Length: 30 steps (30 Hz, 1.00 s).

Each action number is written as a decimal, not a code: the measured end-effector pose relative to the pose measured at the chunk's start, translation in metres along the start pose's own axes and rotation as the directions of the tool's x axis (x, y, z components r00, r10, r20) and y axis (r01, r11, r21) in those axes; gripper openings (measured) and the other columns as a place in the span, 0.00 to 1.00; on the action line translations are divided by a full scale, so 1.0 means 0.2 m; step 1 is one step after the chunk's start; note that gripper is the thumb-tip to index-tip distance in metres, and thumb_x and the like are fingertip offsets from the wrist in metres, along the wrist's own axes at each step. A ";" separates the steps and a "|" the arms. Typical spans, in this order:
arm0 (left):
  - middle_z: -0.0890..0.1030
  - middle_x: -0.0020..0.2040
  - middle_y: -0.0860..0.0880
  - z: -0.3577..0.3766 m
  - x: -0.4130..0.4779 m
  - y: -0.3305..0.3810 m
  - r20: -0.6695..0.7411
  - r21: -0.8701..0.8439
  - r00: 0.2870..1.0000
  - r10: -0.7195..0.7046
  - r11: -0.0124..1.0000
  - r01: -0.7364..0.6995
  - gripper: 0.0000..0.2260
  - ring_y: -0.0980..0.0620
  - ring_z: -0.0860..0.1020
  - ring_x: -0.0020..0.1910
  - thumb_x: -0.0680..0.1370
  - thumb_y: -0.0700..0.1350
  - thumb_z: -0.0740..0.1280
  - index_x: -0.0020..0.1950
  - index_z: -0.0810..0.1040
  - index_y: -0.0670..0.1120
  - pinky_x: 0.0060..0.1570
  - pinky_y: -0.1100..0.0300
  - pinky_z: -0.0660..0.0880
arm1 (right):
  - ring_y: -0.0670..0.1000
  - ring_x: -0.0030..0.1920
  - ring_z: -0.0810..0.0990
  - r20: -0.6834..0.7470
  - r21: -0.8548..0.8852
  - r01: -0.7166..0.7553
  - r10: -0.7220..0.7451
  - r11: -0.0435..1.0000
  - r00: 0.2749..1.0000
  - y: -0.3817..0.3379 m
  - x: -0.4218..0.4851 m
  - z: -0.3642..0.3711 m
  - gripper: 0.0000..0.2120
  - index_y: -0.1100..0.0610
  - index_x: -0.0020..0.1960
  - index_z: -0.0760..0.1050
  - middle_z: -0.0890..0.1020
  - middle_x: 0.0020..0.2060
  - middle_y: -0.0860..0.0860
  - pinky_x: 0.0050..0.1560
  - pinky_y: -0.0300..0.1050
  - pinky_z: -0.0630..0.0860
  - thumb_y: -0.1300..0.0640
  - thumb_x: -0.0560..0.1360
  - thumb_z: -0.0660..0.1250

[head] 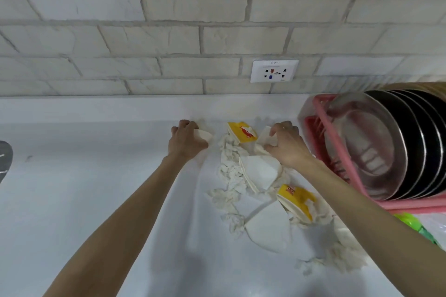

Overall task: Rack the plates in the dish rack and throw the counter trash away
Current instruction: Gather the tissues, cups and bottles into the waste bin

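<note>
Gathering the counter trash is the step in hand. The plates [410,142] stand on edge in the pink dish rack [319,113] at the right, so that part looks done.

**Position.** The trash lies on the white counter [96,176] just left of the rack, running from the back wall toward the near edge.
- Crushed white cups: [261,171], [268,226]
- Yellow printed cups: [241,131], [298,200]
- Crumpled tissue [229,169], tangled among the cups

**Hands.**
- The left hand [185,140] has its fingers [184,124] curled round a crushed white cup [205,135].
- The right hand [287,147] pinches a white paper piece [265,134] between thumb and curled fingers.

**Handling.** All items look very light, soft and already deformed, so none is fragile. The flattened cups are probably best taken by a folded edge. The tissue should compress into a wad but may shed or trail loose strands, so bunch it inward before lifting.

**Clearance.**
- The counter to the left offers open room for sweeping.
- The rack rim sits close beside the right hand, and a careless pull could knock it.
- A wall socket [274,71] sits above the pile.
- A green item [410,222] lies near the front right.
</note>
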<state>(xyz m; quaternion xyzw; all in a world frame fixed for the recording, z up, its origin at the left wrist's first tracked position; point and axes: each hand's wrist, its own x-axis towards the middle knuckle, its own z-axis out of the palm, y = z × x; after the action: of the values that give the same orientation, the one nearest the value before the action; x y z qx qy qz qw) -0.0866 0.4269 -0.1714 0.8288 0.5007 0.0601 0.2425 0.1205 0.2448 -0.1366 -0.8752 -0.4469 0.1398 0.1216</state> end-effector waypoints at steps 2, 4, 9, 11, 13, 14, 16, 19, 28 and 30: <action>0.68 0.68 0.49 0.01 -0.06 0.01 -0.033 -0.053 0.999 0.008 0.999 -0.010 0.25 0.43 0.67 0.65 0.70 0.51 0.73 0.65 0.72 0.46 0.48 0.53 0.69 | 0.57 0.63 0.66 0.059 -0.008 -0.064 0.065 0.998 0.996 0.01 0.03 0.01 0.25 0.57 0.61 0.68 0.66 0.63 0.55 0.57 0.51 0.69 0.46 0.71 0.71; 0.68 0.68 0.49 0.01 -0.13 0.01 -0.056 -0.092 0.998 0.036 0.995 -0.041 0.27 0.42 0.68 0.65 0.71 0.53 0.74 0.65 0.72 0.45 0.48 0.53 0.70 | 0.57 0.63 0.67 0.131 -0.008 -0.113 0.113 0.994 0.985 0.02 0.06 0.02 0.33 0.57 0.64 0.67 0.66 0.62 0.55 0.59 0.51 0.69 0.41 0.67 0.72; 0.68 0.70 0.50 0.02 -0.27 0.02 -0.111 -0.169 0.992 0.051 0.983 -0.069 0.26 0.44 0.70 0.64 0.71 0.56 0.75 0.64 0.73 0.46 0.50 0.52 0.72 | 0.57 0.59 0.70 0.215 -0.035 -0.131 0.135 0.991 0.967 0.01 0.10 0.06 0.38 0.58 0.63 0.67 0.69 0.58 0.55 0.53 0.50 0.71 0.36 0.63 0.73; 0.68 0.70 0.51 0.02 -0.30 0.02 -0.131 -0.199 0.990 0.059 0.976 -0.085 0.26 0.45 0.71 0.64 0.71 0.57 0.75 0.63 0.73 0.47 0.49 0.54 0.72 | 0.57 0.57 0.72 0.198 -0.038 -0.115 0.120 0.993 0.973 0.01 0.11 0.08 0.34 0.58 0.60 0.69 0.70 0.57 0.55 0.48 0.49 0.70 0.38 0.64 0.73; 0.69 0.69 0.52 0.02 -0.32 0.03 -0.149 -0.224 0.986 0.073 0.969 -0.105 0.25 0.46 0.71 0.63 0.71 0.57 0.75 0.62 0.74 0.48 0.47 0.55 0.71 | 0.57 0.56 0.72 0.168 -0.028 -0.114 0.117 0.993 0.979 0.02 0.12 0.08 0.31 0.58 0.59 0.69 0.70 0.55 0.55 0.47 0.49 0.70 0.40 0.65 0.72; 0.69 0.69 0.52 0.02 -0.33 0.03 -0.154 -0.240 0.985 0.077 0.964 -0.112 0.25 0.47 0.72 0.62 0.71 0.57 0.75 0.62 0.74 0.48 0.47 0.55 0.70 | 0.57 0.55 0.73 0.153 -0.021 -0.118 0.120 0.993 0.981 0.02 0.12 0.08 0.30 0.58 0.58 0.69 0.70 0.55 0.55 0.47 0.49 0.71 0.41 0.65 0.72; 0.70 0.68 0.53 0.02 -0.34 0.04 -0.161 -0.277 0.983 0.089 0.952 -0.132 0.24 0.47 0.72 0.62 0.71 0.57 0.75 0.62 0.74 0.49 0.48 0.56 0.70 | 0.57 0.55 0.73 0.117 -0.005 -0.120 0.120 0.993 0.986 0.02 0.12 0.06 0.27 0.58 0.56 0.70 0.69 0.54 0.54 0.48 0.50 0.72 0.41 0.66 0.72; 0.71 0.67 0.54 0.02 -0.33 0.05 -0.165 -0.329 0.980 0.110 0.931 -0.160 0.23 0.48 0.73 0.62 0.71 0.56 0.75 0.61 0.74 0.51 0.51 0.56 0.70 | 0.55 0.53 0.72 0.054 0.019 -0.109 0.108 0.994 0.993 0.02 0.12 0.01 0.24 0.55 0.53 0.69 0.68 0.52 0.51 0.45 0.48 0.69 0.42 0.66 0.73; 0.74 0.64 0.54 -0.01 -0.40 0.16 -0.159 -0.405 0.973 0.169 0.887 -0.220 0.23 0.50 0.75 0.60 0.70 0.56 0.76 0.61 0.75 0.52 0.56 0.52 0.75 | 0.53 0.56 0.71 -0.119 0.055 0.031 -0.024 0.998 0.993 -0.02 -0.10 -0.14 0.24 0.55 0.54 0.70 0.70 0.56 0.51 0.53 0.49 0.72 0.42 0.67 0.73; 0.75 0.62 0.55 -0.02 -0.47 0.18 -0.160 -0.441 0.972 0.172 0.869 -0.226 0.22 0.52 0.75 0.58 0.70 0.55 0.77 0.60 0.75 0.52 0.55 0.54 0.75 | 0.54 0.56 0.72 -0.142 0.079 0.074 -0.062 0.994 0.988 -0.04 -0.23 -0.17 0.24 0.55 0.53 0.70 0.70 0.56 0.51 0.54 0.50 0.73 0.42 0.66 0.74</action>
<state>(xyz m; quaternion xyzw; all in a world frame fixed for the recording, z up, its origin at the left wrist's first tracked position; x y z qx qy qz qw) -0.1052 0.3335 -0.1380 0.7909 0.3975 0.2486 0.3933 0.1011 0.2091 -0.0970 -0.8612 -0.4605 0.0930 0.1941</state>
